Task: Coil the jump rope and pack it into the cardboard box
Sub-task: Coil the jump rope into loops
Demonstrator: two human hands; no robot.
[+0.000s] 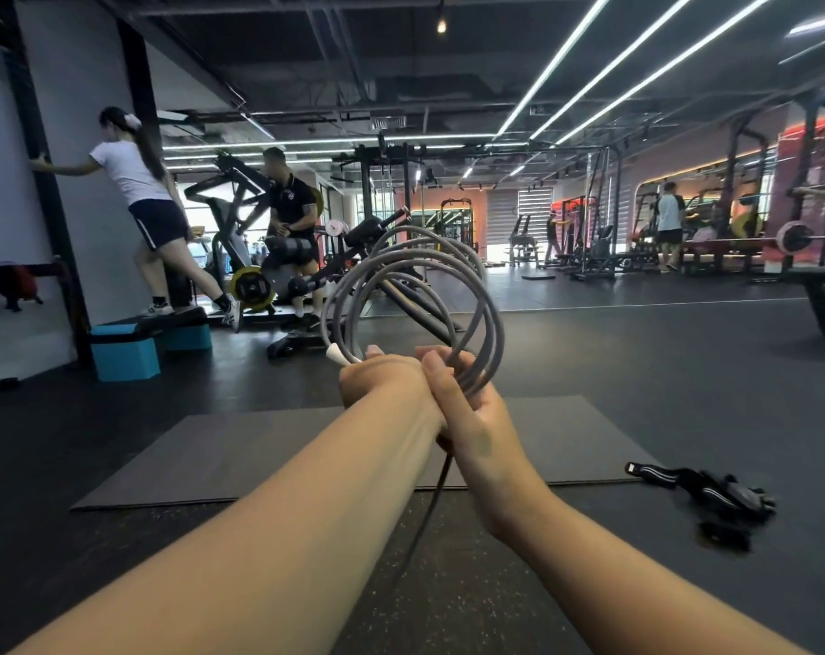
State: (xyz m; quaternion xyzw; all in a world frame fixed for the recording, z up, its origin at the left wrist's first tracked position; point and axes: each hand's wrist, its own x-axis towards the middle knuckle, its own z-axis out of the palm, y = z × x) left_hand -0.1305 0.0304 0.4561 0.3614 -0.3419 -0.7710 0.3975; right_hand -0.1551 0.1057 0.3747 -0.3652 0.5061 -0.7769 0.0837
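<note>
A grey jump rope is wound into several loops that stand up above my hands at the centre of the view. My left hand is closed around the bottom of the coil, and a white handle end sticks out to its left. My right hand grips the same bundle from the right, pressed against the left hand. One loose strand of rope hangs down between my forearms toward the floor. No cardboard box is in view.
A dark exercise mat lies on the rubber floor below my hands. Black gloves and straps lie at its right edge. Blue step blocks, weight machines and several people are farther back on the left and right.
</note>
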